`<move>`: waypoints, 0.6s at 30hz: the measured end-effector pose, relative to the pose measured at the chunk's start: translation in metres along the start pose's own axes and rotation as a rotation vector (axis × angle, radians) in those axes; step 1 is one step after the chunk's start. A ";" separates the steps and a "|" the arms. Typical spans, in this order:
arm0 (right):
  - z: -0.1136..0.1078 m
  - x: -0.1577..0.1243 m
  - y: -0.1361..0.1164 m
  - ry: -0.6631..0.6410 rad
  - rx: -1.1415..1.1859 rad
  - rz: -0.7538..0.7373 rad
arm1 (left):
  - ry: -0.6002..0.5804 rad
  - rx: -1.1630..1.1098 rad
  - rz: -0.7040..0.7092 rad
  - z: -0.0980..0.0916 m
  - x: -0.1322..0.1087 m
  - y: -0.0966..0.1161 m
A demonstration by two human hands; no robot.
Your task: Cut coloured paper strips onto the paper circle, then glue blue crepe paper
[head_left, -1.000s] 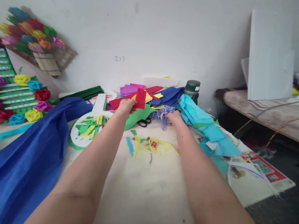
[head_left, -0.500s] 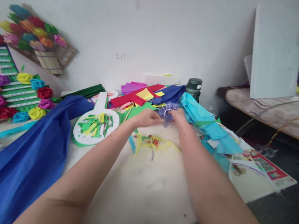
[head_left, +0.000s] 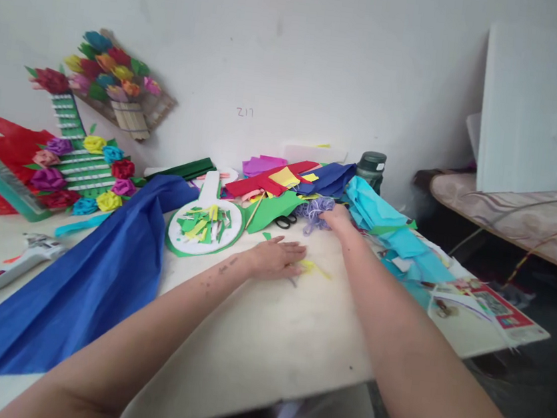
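Observation:
My left hand [head_left: 275,260] lies flat and open on the pale table [head_left: 263,341], its fingers covering yellow paper scraps [head_left: 313,267]. My right hand [head_left: 336,218] reaches farther back and is closed on a bundle of light purple shredded paper [head_left: 312,211]. Just behind the hands lies a heap of coloured paper sheets [head_left: 281,182] in red, yellow, green and dark blue, with black scissors [head_left: 284,221] at its front edge. A white round plate with a green rim [head_left: 204,229] holds cut green and yellow strips, left of my left hand.
A long dark blue crepe sheet [head_left: 89,281] drapes across the left of the table. Light blue crepe [head_left: 387,228] lies at the right beside a dark green jar [head_left: 371,169]. Paper-flower boards [head_left: 72,165] lean on the wall. A glue gun [head_left: 21,257] lies at the left edge.
My left hand let go of the red paper, came down and now rests flat on the yellow scraps. My right hand stays on the purple shreds. The view has shifted left.

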State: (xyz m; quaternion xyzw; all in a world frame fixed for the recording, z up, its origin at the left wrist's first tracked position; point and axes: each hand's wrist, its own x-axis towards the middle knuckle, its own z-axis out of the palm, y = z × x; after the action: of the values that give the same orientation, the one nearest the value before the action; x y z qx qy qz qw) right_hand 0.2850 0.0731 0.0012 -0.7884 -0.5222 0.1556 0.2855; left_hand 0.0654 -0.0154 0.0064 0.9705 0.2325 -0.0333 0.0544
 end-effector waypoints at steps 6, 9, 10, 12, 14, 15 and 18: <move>-0.020 -0.046 -0.031 0.096 -0.374 -0.045 | 0.312 -0.214 -0.271 0.006 -0.029 -0.010; -0.028 -0.078 -0.045 0.140 -0.445 -0.135 | 0.377 -0.291 -0.408 0.016 -0.036 -0.013; -0.029 -0.087 -0.048 0.132 -0.455 -0.168 | 0.374 -0.283 -0.411 0.020 -0.037 -0.014; -0.027 -0.101 -0.051 0.088 -0.441 -0.232 | 0.359 -0.242 -0.373 0.026 -0.038 -0.015; -0.020 -0.111 -0.049 0.030 -0.375 -0.284 | 0.353 -0.210 -0.335 0.031 -0.037 -0.015; -0.016 -0.115 -0.046 0.005 -0.326 -0.305 | 0.357 -0.205 -0.330 0.033 -0.035 -0.015; 0.001 -0.124 -0.036 -0.037 -0.178 -0.353 | 0.367 -0.230 -0.359 0.034 -0.029 -0.016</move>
State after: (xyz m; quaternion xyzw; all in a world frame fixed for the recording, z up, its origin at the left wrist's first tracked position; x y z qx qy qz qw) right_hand 0.2076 -0.0291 0.0157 -0.7037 -0.6693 0.0708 0.2278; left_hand 0.0306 -0.0182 -0.0261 0.8910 0.4089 0.1604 0.1146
